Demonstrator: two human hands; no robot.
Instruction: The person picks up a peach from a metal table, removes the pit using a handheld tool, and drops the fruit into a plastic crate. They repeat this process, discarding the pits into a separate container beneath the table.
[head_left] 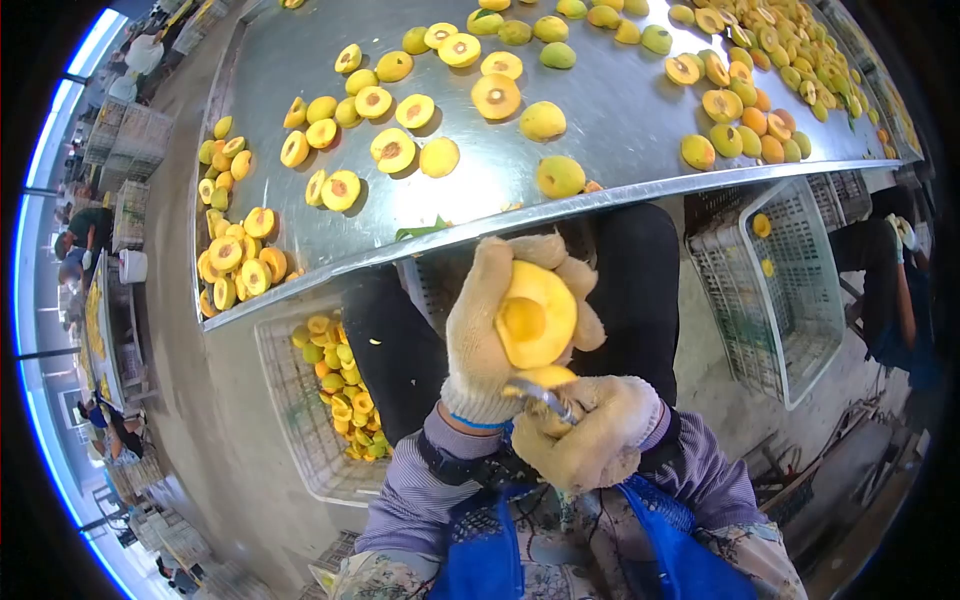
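My left hand (485,330), in a cream work glove, is wrapped round a yellow fruit half (537,315). Its cut face, with a round hollow, is turned up toward me. Just below it, my right hand (590,435), gloved too, is closed on a small metal tool (543,394). A thin yellow piece of fruit (548,377) lies against the tool's tip, under the fruit half. Both hands are over my lap, near the front edge of the metal table (450,205).
Fruit halves (392,149) are spread over the table, with a heap (800,60) at back right. A crate of fruit pieces (290,420) stands left of my legs. Another crate (790,300) is tilted at the right, near a person (895,270). Other people (85,235) are far left.
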